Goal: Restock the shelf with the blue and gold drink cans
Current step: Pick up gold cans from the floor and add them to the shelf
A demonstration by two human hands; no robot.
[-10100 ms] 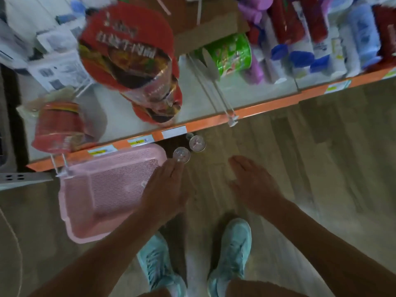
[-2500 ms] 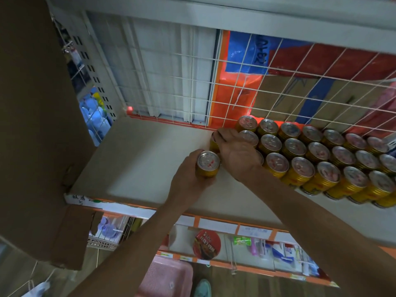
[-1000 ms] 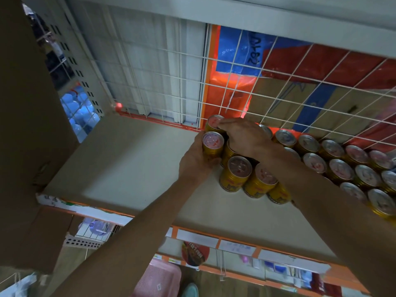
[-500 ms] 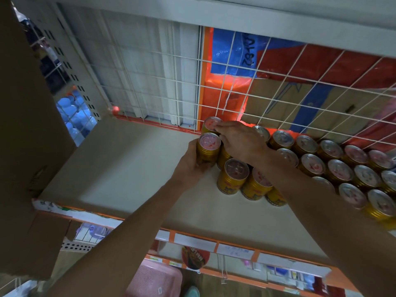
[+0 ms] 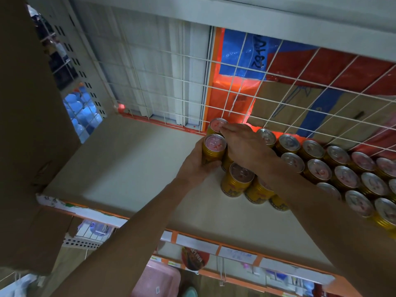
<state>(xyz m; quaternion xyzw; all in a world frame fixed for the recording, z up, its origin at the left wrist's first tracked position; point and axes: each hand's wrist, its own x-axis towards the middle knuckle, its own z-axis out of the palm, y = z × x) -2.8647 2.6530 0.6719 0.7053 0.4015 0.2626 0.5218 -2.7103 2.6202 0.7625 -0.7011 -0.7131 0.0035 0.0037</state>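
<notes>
The can has slid farther back on the shelf. It now stands at the left end of the rows of cans. The left hand is wrapped round it. The right hand lies flat on the can tops, fingers straight. Push the can snug and keep it upright. Then let go slowly.

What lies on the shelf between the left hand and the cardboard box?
Nothing: the head view shows bare shelf from the left hand, which grips a can, to the cardboard box.

Left hand curled, gripping; right hand flat.
</notes>
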